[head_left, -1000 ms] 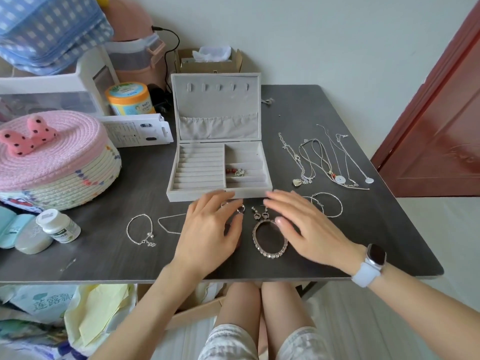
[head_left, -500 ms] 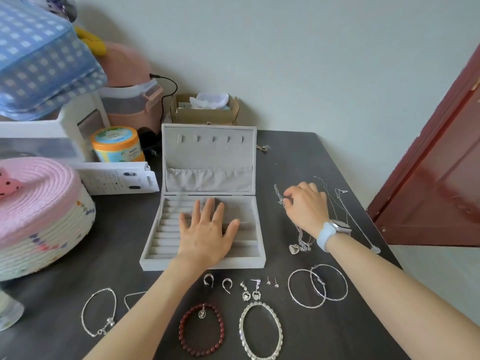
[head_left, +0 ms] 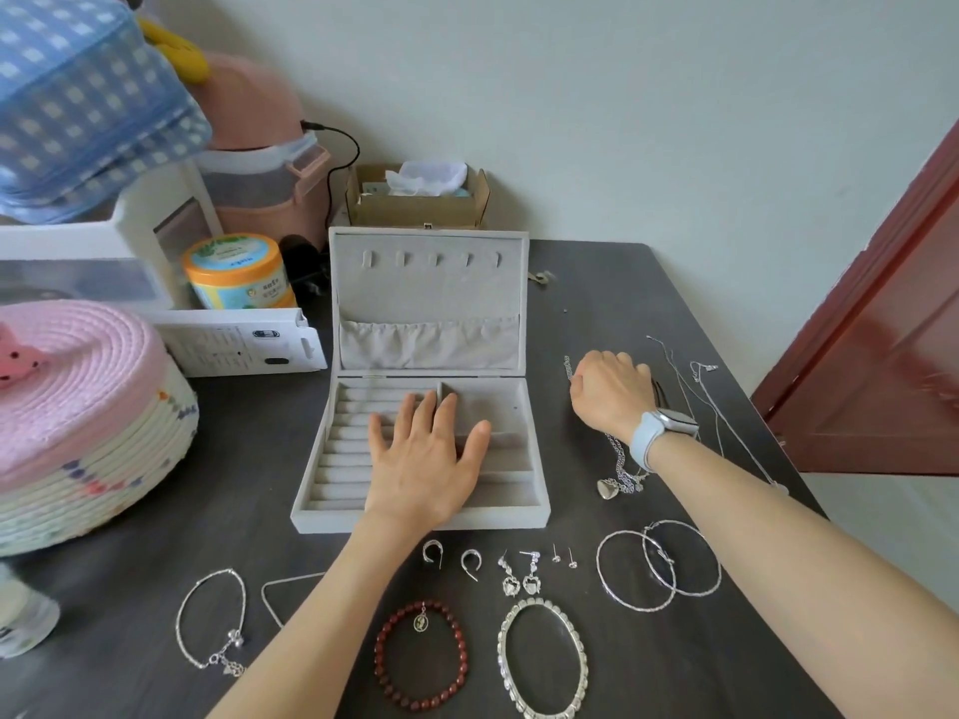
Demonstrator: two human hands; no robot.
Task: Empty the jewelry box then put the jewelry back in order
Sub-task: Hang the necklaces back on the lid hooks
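Head view shows the grey jewelry box (head_left: 430,376) open at the middle of the dark bench (head_left: 612,303), lid upright, with the left hand (head_left: 423,459) spread flat, fingers apart, over its tray. To the box's right, the right hand (head_left: 612,394) is curled closed on a silver necklace chain (head_left: 620,461) whose heart pendant lies on the bench below the wrist. Along the near edge lie small earrings (head_left: 469,560), a red bead bracelet (head_left: 420,656), a stone-set bangle (head_left: 542,659), two thin hoops (head_left: 659,568) and a silver bracelet (head_left: 213,620).

Home room, cluttered table (head_left: 622,303), red door (head_left: 882,355)
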